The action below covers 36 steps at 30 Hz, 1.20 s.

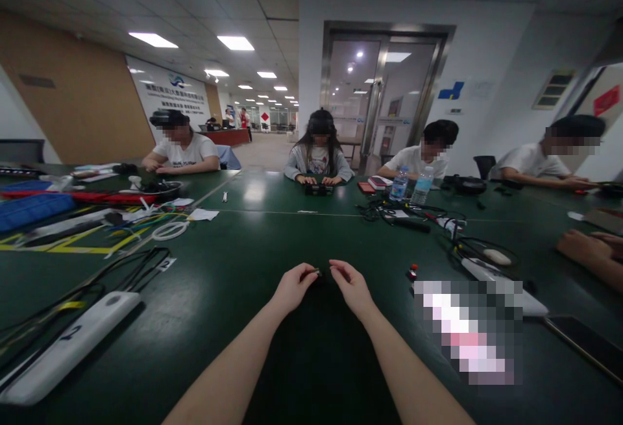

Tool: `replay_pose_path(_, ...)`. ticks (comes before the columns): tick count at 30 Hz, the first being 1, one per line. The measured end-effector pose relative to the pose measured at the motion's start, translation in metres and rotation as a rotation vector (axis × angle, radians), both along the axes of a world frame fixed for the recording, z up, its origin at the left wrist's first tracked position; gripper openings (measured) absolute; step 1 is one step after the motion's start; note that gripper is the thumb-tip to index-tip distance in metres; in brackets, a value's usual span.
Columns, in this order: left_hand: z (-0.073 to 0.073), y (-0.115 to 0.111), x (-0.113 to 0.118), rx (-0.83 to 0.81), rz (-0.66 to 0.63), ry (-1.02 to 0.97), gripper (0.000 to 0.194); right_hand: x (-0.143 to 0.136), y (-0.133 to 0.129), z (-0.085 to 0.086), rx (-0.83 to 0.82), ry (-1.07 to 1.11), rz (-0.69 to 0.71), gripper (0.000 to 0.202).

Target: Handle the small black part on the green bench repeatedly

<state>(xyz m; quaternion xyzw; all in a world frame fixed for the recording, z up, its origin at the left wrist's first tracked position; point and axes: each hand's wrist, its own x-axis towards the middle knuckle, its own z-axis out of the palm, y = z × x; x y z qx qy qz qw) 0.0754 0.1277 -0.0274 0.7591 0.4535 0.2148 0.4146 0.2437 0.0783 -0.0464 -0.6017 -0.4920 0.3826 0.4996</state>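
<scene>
My left hand (296, 287) is just above the dark green tabletop, near the middle of the head view. Between its thumb and index fingertip it pinches a small dark piece (318, 272) with a lighter edge, too small to name. My right hand (351, 287) is a short way to the right, fingers bent towards the piece but apart from it. Nothing shows in the right hand. A small red and black object (413, 272) lies on the table to the right of my hands.
On the left lie a white power strip (73, 347), cables and a blue tray (34, 209). To the right are a blurred-out lit item (467, 334), a phone (586, 345), another power strip (506, 285) and water bottles (399, 185). Several people sit around the table (233, 347).
</scene>
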Motion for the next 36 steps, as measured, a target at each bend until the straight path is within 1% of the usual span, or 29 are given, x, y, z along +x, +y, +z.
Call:
replay_pose_path(2, 0.000, 0.001, -0.003, 0.003, -0.003, 0.019, 0.024, 0.004, 0.001, -0.004, -0.035, 0.042, -0.046, 0.029)
replay_pose_path(5, 0.002, 0.003, -0.009, 0.031, -0.019, 0.064, 0.024, 0.008, 0.002, -0.008, -0.069, 0.071, -0.054, 0.027)
replay_pose_path(7, 0.004, 0.007, -0.018, 0.045, -0.006, 0.092, 0.026, 0.010, 0.001, -0.009, -0.071, 0.078, -0.040, 0.026)
replay_pose_path(9, 0.007, 0.014, -0.031, 0.050, 0.018, 0.122, 0.027, 0.010, 0.001, -0.010, -0.072, 0.086, -0.032, 0.024)
replay_pose_path(11, 0.010, 0.022, -0.051, 0.070, 0.038, 0.163, 0.027, 0.011, 0.000, -0.010, -0.068, 0.097, -0.027, 0.024)
replay_pose_path(14, 0.013, 0.034, -0.093, 0.141, 0.099, 0.240, 0.026, 0.012, 0.000, -0.010, -0.058, 0.116, -0.027, 0.024)
replay_pose_path(16, 0.012, 0.039, -0.126, 0.175, 0.173, 0.302, 0.026, 0.011, 0.001, -0.010, -0.055, 0.126, -0.028, 0.023)
replay_pose_path(19, 0.010, 0.041, -0.170, 0.193, 0.320, 0.367, 0.027, 0.010, 0.001, -0.010, -0.057, 0.126, -0.026, 0.023)
replay_pose_path(22, 0.008, 0.038, -0.199, 0.184, 0.472, 0.388, 0.030, 0.011, 0.002, -0.010, -0.059, 0.103, -0.027, 0.023)
replay_pose_path(25, 0.009, 0.037, -0.209, 0.161, 0.558, 0.394, 0.031, 0.012, 0.003, -0.013, -0.071, 0.094, -0.029, 0.025)
replay_pose_path(29, 0.012, 0.037, -0.207, 0.165, 0.582, 0.417, 0.028, 0.015, 0.005, -0.018, -0.089, 0.096, -0.035, 0.027)
replay_pose_path(36, 0.019, 0.031, -0.203, 0.190, 0.533, 0.423, 0.022, 0.016, 0.008, -0.021, -0.097, 0.086, -0.039, 0.028)
